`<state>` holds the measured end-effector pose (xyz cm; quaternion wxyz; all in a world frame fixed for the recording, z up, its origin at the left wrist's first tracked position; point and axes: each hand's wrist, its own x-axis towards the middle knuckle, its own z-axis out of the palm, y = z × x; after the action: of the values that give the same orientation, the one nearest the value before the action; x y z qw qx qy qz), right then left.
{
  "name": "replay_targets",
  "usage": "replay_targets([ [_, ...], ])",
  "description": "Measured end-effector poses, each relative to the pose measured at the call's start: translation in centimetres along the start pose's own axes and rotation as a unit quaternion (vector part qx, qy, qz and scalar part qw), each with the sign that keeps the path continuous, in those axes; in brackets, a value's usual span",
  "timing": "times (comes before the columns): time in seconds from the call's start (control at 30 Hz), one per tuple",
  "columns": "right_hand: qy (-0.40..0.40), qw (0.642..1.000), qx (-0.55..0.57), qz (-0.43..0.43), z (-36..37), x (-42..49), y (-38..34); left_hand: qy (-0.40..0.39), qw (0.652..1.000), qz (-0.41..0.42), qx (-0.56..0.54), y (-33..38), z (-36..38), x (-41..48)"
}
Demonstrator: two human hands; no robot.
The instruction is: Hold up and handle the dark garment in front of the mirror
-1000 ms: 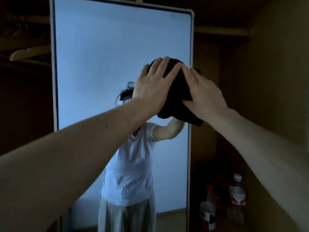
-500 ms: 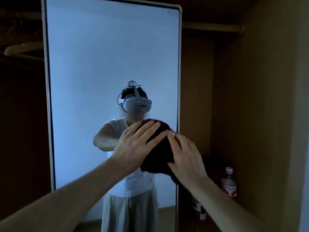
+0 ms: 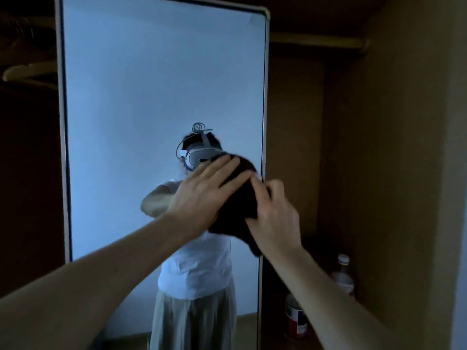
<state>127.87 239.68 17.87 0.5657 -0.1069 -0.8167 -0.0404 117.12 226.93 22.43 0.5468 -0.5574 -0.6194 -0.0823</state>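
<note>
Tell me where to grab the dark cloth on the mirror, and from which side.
Probably the loose lower tail of the dark cloth, hanging below the right hand. Come from below and the right, beside the mirror edge. The upper part is pinned flat to the glass under the straight fingers of the left hand, leaving no fold to pinch; the tail hangs bunched and free.

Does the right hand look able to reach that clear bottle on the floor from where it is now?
Probably not without bending down. The right hand is up at the mirror, pressing the dark cloth with the left hand. The bottle stands far below in the corner, though nothing blocks the way.
</note>
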Motion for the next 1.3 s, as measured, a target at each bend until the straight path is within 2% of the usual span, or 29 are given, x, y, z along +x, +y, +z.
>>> replay_targets([
  [0.1, -0.075, 0.996, -0.013, 0.034, 0.5, -3.7, -0.4, -0.012, 0.999, 0.038, -0.020, 1.8, 1.5, -3.4],
  [0.2, -0.131, 0.990, -0.045, 0.001, -1.2, -1.2, -0.4, -0.001, 0.999, 0.044, 0.013, 0.7, 1.0, -2.4],
  [0.43, -0.020, 0.997, -0.047, -0.053, -5.1, 13.5, -2.9, 0.010, 0.992, -0.121, 0.018, -5.7, -4.2, 7.3],
  [0.57, 0.040, 0.998, -0.030, -0.046, -2.5, 12.1, -3.6, 0.039, 0.991, -0.127, -0.005, -5.3, -3.2, 5.9],
  [0.73, -0.025, 0.997, -0.002, -0.075, 1.2, 3.4, -3.0, 0.063, 0.994, -0.089, 0.013, -2.3, -0.2, -2.4],
  [0.8, -0.067, 0.995, 0.018, -0.078, 1.7, 1.3, -3.4, 0.050, 0.996, -0.070, 0.031, -1.8, 0.1, -4.3],
  [0.87, -0.098, 0.991, 0.080, -0.053, 1.2, 1.4, -4.5, 0.043, 0.996, -0.064, 0.039, -2.2, -0.1, -4.4],
  [0.93, -0.120, 0.975, 0.190, -0.003, 0.1, 3.1, -5.9, 0.040, 0.996, -0.066, 0.045, -3.3, -0.4, -3.5],
  [1.03, -0.089, 0.963, 0.255, 0.022, -0.6, 6.5, -7.7, 0.021, 0.994, -0.101, 0.028, -5.4, -2.2, -1.6],
  [1.17, -0.043, 0.975, 0.214, -0.042, 0.0, 10.1, -9.3, -0.014, 0.980, -0.191, -0.049, -7.2, -4.7, -0.5],
  [1.3, -0.008, 0.985, 0.151, -0.086, 0.4, 11.6, -10.5, -0.031, 0.974, -0.194, -0.114, -8.6, -6.4, -2.0],
])
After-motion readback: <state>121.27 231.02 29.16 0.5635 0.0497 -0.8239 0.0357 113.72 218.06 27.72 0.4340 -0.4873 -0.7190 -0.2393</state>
